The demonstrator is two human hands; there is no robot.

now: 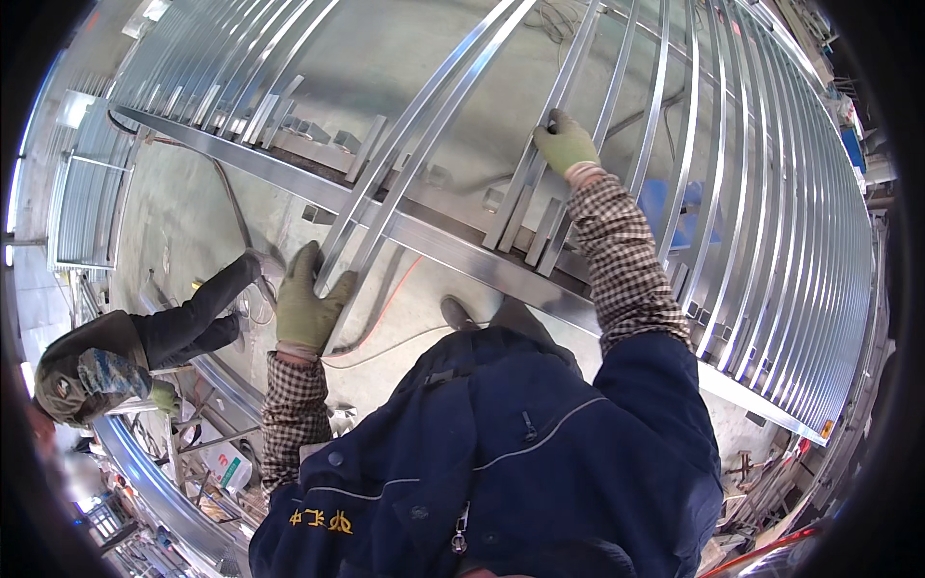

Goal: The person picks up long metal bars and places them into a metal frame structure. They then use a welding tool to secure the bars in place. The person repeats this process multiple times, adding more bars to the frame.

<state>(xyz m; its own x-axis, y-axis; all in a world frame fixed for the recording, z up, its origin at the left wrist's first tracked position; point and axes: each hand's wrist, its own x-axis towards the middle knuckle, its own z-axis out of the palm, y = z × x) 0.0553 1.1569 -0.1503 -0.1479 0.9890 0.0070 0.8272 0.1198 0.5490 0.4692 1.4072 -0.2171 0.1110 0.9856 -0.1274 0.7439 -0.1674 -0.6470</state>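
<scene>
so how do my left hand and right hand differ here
Your left hand is at the near ends of two bars; your right hand curls over one bar. The left hand is on the near side of the beam, the right hand beyond it. Both wear green gloves.

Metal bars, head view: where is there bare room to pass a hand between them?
Wide gaps flank the two long bars at the left hand: one reaches the bar under the right hand, one the upper-left bars. Crowded: the close bars at far right.
</scene>
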